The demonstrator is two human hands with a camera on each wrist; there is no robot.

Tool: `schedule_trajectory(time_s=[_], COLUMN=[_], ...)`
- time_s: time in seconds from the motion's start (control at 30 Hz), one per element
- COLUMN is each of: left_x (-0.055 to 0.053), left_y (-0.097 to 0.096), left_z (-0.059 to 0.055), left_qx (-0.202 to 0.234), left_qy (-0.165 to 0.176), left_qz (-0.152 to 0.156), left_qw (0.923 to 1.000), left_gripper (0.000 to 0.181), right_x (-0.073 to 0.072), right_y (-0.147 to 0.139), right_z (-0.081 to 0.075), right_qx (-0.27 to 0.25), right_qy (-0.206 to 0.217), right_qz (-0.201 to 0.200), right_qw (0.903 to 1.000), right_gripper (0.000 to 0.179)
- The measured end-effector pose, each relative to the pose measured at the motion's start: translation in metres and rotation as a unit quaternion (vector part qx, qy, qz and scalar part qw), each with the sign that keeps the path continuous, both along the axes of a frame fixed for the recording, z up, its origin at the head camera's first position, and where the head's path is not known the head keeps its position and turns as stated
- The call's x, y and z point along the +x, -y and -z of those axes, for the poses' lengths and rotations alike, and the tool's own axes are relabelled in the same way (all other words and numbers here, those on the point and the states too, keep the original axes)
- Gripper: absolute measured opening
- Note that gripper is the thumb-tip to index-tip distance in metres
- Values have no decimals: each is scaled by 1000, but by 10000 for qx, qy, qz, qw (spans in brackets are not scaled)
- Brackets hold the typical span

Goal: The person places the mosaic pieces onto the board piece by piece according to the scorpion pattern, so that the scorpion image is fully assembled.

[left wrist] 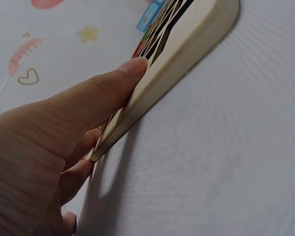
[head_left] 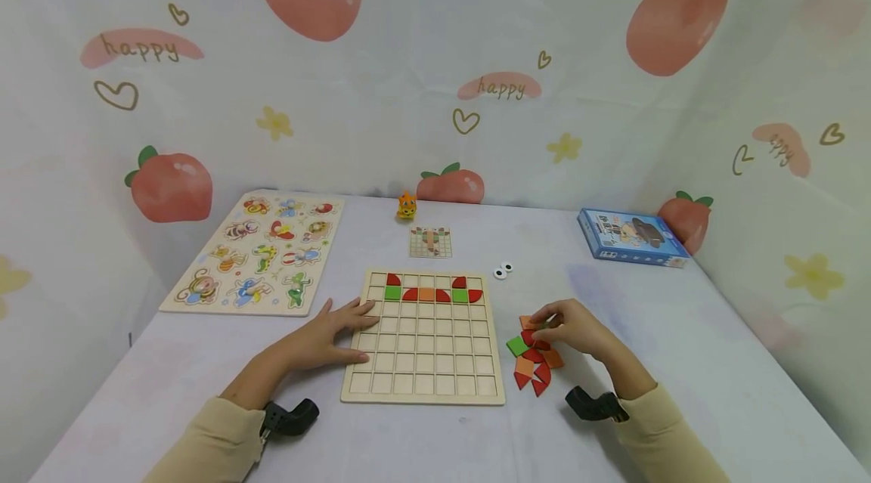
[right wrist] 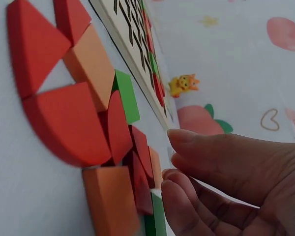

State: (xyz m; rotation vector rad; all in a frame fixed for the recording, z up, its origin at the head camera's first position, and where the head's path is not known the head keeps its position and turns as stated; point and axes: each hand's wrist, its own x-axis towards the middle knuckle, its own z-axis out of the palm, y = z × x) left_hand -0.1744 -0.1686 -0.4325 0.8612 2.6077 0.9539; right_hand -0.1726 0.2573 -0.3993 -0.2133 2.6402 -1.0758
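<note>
My left hand (head_left: 327,338) rests on the left edge of a wooden grid board (head_left: 435,345), fingers spread, with the thumb (left wrist: 132,67) on its rim. In the board's top rows sit red quarter-round pieces, two green squares and an orange square (head_left: 426,295). My right hand (head_left: 577,326) is over a loose pile of blocks at the board's right. In the right wrist view its thumb (right wrist: 187,140) and bent fingers stand slightly apart beside a green block (right wrist: 158,214), with nothing visible between them. Red quarter-round blocks (right wrist: 66,125) and an orange block (right wrist: 110,199) lie close by.
A small pattern card (head_left: 430,243) lies behind the board, with an orange toy figure (head_left: 407,206) beyond it. Two googly eyes (head_left: 500,273) are at the board's upper right. An animal puzzle board (head_left: 261,252) lies at left, a blue box (head_left: 633,238) at back right.
</note>
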Motion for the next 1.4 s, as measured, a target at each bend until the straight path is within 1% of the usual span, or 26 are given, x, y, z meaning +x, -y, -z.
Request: schedule_trajectory(time_s=[0.17, 0.3, 0.53, 0.8, 1.03, 1.27, 1.4], left_x=[0, 0, 0, 0, -1, -1, 0], left_y=[-1, 0, -1, 0, 0, 0, 0], left_z=[1, 2, 2, 1, 2, 2, 2], left_qx=[16, 42, 75, 48, 94, 144, 153], left_qy=[-22, -23, -27, 29, -42, -77, -28], left_qz=[7, 22, 57, 1, 52, 75, 73], left_qw=[10000, 10000, 10000, 10000, 9999, 9998, 9999], left_gripper=[67, 67, 67, 68, 68, 66, 67], right_x=[6, 10, 17, 18, 18, 19, 19], right_y=[-10, -14, -13, -10, -10, -10, -10], right_z=[3, 4, 7, 8, 7, 6, 6], right_qx=[-86, -106, 71, 228, 277, 275, 355], right_qy=[54, 20, -258, -475, -537, -506, -427], right_qz=[-52, 0, 20, -191, -337, -313, -232], right_qw=[9999, 9999, 9996, 9984, 9976, 9978, 9982], right_gripper=[25, 25, 19, 16, 16, 16, 17])
